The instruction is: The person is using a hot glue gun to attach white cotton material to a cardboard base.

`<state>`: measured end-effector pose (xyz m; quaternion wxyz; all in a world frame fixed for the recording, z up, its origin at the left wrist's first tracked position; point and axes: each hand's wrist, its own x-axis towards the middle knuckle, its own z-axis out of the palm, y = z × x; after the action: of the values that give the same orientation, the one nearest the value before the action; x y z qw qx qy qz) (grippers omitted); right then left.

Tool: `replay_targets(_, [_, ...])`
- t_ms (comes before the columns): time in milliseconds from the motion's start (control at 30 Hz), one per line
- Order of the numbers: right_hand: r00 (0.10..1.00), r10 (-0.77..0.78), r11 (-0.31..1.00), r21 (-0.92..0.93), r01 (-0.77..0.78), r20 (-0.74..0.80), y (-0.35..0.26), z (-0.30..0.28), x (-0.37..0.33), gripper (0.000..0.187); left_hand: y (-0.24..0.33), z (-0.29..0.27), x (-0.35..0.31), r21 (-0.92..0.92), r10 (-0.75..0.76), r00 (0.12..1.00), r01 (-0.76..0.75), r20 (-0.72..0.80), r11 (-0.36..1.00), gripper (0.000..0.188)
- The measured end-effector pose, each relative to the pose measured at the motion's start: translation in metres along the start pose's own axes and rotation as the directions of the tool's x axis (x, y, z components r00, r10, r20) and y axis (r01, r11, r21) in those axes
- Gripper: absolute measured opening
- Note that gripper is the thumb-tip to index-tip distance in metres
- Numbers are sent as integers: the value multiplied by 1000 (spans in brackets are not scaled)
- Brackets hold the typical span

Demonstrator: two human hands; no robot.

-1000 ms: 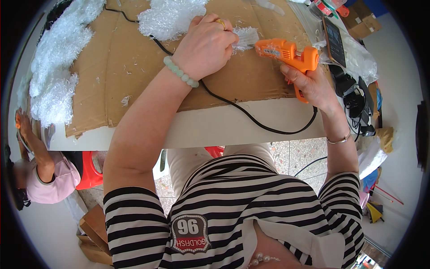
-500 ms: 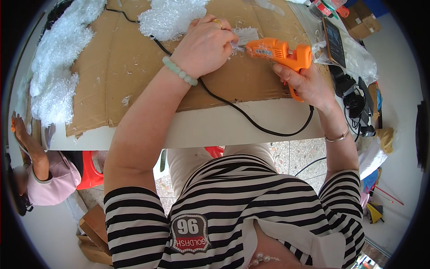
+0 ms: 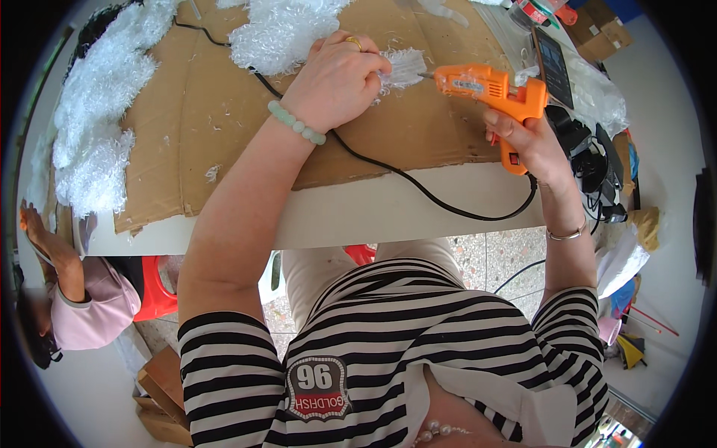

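Note:
An orange hot glue gun (image 3: 485,86) is gripped by its handle in my right hand (image 3: 534,145), its nozzle pointing left. Just left of the nozzle tip lies a small piece of white fringed fabric (image 3: 405,69). My left hand (image 3: 340,82) pinches the near-left end of that piece, fingers closed, over the cardboard sheet (image 3: 246,138). Beyond the left hand sits a fluffy white bundle of shaggy material (image 3: 280,33). From the gun's handle a black cord (image 3: 448,213) loops left, passing under my left wrist.
More white shaggy material (image 3: 93,142) is heaped along the left. A phone (image 3: 553,67), clear plastic bags (image 3: 597,97) and black straps (image 3: 594,168) lie at the right edge. Another person in a pink top (image 3: 97,306) is at the far left, near a red stool (image 3: 155,287).
My right hand has drawn the glue gun right, away from the fringed piece, baring more of it. The left hand has stayed nearly in place, still pinching.

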<state>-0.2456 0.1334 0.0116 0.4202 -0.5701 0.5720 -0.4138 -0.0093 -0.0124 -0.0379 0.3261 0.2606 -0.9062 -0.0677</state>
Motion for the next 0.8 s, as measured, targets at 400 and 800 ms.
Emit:
replay_targets(400, [989,39,917,398,22,-145,5,-3,5,25,6,-8,9,-65,59,997,-56,44,996,13])
replay_targets(800, [975,112,780,625,35,-194,4,-3,11,23,13,-24,38,43,-37,999,38,-30,998,8])
